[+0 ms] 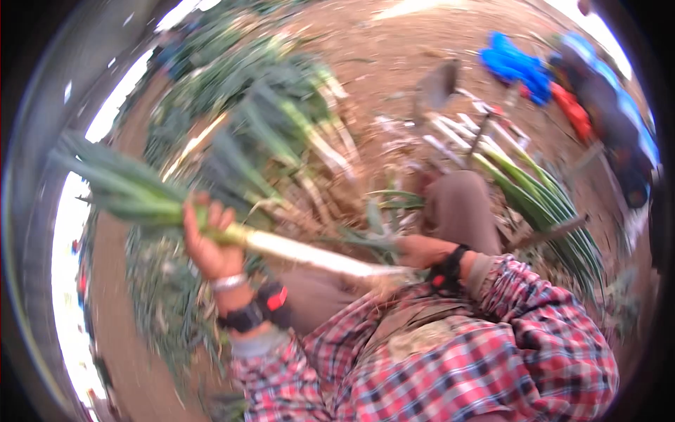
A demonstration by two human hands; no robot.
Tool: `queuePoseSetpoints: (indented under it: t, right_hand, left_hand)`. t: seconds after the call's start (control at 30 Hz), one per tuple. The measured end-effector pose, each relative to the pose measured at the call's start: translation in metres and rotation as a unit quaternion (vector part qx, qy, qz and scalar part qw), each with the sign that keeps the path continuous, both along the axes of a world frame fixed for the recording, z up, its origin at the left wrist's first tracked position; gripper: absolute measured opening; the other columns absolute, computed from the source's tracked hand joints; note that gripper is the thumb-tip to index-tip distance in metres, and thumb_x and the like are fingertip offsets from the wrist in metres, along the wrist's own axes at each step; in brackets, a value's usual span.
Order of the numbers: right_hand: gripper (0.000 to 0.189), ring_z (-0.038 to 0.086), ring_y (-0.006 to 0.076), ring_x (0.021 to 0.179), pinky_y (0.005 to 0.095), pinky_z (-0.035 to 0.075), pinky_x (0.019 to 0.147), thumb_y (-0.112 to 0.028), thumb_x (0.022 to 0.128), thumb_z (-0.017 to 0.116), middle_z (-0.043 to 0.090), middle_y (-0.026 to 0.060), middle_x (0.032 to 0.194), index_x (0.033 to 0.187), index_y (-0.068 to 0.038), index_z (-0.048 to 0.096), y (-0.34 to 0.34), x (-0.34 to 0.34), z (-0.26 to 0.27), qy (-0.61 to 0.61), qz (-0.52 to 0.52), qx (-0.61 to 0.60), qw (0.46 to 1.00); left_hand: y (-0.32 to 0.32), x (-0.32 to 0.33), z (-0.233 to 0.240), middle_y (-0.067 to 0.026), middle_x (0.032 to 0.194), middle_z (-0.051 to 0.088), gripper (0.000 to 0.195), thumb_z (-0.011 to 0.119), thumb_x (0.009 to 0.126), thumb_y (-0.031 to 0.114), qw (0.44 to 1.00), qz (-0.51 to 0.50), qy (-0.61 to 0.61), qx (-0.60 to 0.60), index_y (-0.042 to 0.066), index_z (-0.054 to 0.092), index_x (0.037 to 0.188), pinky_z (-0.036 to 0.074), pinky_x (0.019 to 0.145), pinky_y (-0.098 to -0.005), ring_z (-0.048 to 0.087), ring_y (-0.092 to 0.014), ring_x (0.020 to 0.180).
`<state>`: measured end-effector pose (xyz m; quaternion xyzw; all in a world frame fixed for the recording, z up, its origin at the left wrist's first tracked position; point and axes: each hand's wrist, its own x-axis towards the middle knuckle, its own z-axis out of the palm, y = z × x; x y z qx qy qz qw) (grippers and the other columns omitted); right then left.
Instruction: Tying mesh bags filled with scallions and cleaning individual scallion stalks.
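Observation:
A large leek (306, 253) lies across in front of me, its green leaves to the left and its root end near my lap. My left hand (213, 242) is closed around it where the white shaft turns green. Close to the root end, my right hand (422, 253) has its fingers curled by some green leaf pieces; blur hides whether it grips them. Cleaned leeks (532, 190) rest in a bunch to my right, their white ends pointing away, between upright sticks. Untrimmed leeks with roots (316, 142) lie on the soil ahead and to the left.
A big heap of leeks (211, 89) spreads over the far left ground. Leaf scraps (163, 285) cover soil at the left. Beyond the bunch are a grey metal blade (437, 87), a bright blue cloth or bag (514, 66) and dark patterned fabric (622, 126) at far right.

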<state>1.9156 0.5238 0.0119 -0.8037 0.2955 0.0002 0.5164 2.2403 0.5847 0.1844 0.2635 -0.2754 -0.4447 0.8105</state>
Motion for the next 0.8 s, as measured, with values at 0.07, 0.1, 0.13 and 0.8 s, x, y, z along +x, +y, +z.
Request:
queuePoseSetpoints:
  t: [0.07,0.1,0.13,0.8]
  right_hand:
    - [0.031,0.065,0.0397,0.090,0.0451,0.052,0.073,-0.019,0.073,0.067,0.067,0.0225,0.094,0.096,0.001,0.067,-0.025,-0.013,-0.079,0.192,0.087,-0.137,0.968]
    - [0.027,0.066,0.0395,0.088,0.0457,0.052,0.073,-0.019,0.073,0.066,0.068,0.0217,0.093,0.093,0.000,0.067,-0.023,0.000,-0.063,0.219,0.054,-0.159,0.961]
    - [0.024,0.066,0.0393,0.086,0.0462,0.053,0.073,-0.019,0.074,0.065,0.068,0.0209,0.092,0.090,-0.001,0.067,-0.020,0.011,-0.045,0.245,0.017,-0.181,0.952]
    - [0.043,0.057,0.0163,0.090,0.0306,0.048,0.078,-0.005,0.078,0.072,0.058,0.0078,0.098,0.116,0.001,0.051,0.017,0.166,0.156,-0.442,-0.014,0.077,0.893]
  left_hand:
    - [-0.002,-0.020,0.009,-0.0014,0.089,0.055,0.023,0.055,0.098,0.023,0.994,0.087,-0.049,0.045,0.008,0.051,0.114,0.039,0.059,-0.0249,0.042,-0.008,0.066]
    - [0.007,-0.018,0.008,-0.0013,0.088,0.055,0.024,0.055,0.098,0.023,0.990,0.123,-0.061,0.039,0.007,0.051,0.115,0.039,0.059,-0.0248,0.043,-0.008,0.066]
    - [0.015,-0.013,0.009,-0.0012,0.088,0.055,0.024,0.055,0.098,0.023,0.984,0.156,-0.074,0.032,0.007,0.050,0.115,0.039,0.059,-0.0247,0.044,-0.008,0.067]
    - [0.026,-0.039,0.020,-0.0073,0.107,0.064,0.030,0.057,0.094,0.009,0.992,0.120,-0.035,0.019,0.006,0.054,0.123,0.052,0.081,-0.0300,0.063,-0.017,0.090]
